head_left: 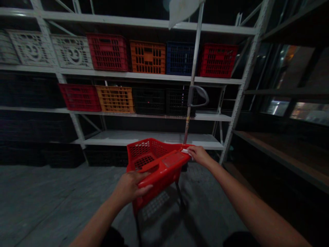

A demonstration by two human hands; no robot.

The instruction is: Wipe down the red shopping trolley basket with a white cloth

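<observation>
A red plastic shopping cart (164,173) stands in front of me, turned at an angle, with its perforated basket facing the shelves. My left hand (131,185) grips the near left end of the cart's rim, thumb and fingers on either side of it. At the cart's far right corner, my right hand (199,156) pinches a small white cloth or tissue (185,151) against the red plastic. A metal pole (195,51) rises from that corner, carrying a grey loop handle (202,96) and a whitish flag-like sheet (182,12) at its top.
White metal shelving (154,76) spans the background. Its shelves hold white crates (73,53), red crates (218,61), orange crates (148,56), a blue crate (180,56) and black crates (149,101). Another rack (282,154) stands close on the right. Grey concrete floor (64,199) extends on the left.
</observation>
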